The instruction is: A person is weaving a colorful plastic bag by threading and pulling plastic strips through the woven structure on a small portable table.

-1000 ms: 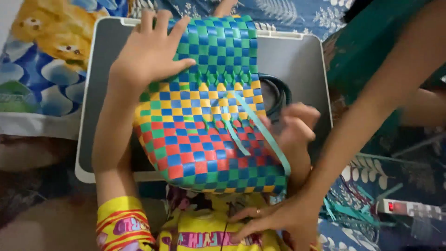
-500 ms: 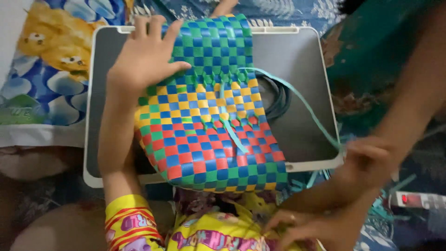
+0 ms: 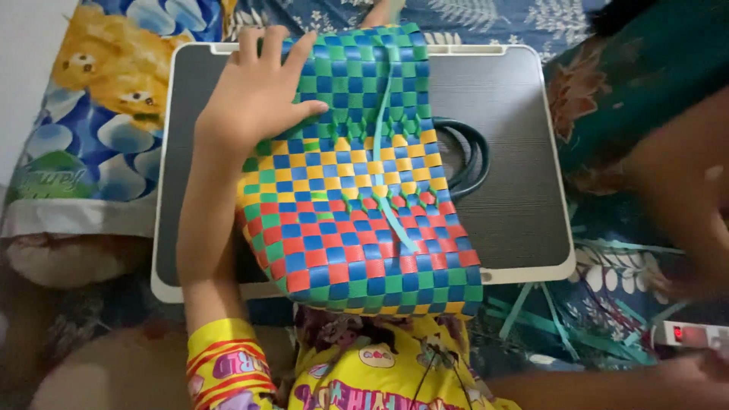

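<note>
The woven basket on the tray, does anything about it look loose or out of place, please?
Yes. On the woven basket, under the left hand, one teal strip lies loose across the weave. More strips lie scattered beside the tray.

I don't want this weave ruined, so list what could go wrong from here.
1. The loose teal strip lies slack down the woven basket; it might slip out of its slots.
2. Only the left hand presses the basket; the right hand is blurred at the frame's edge, so the basket may shift.
3. The basket overhangs the near edge of the grey board and could tip toward the lap.
</note>
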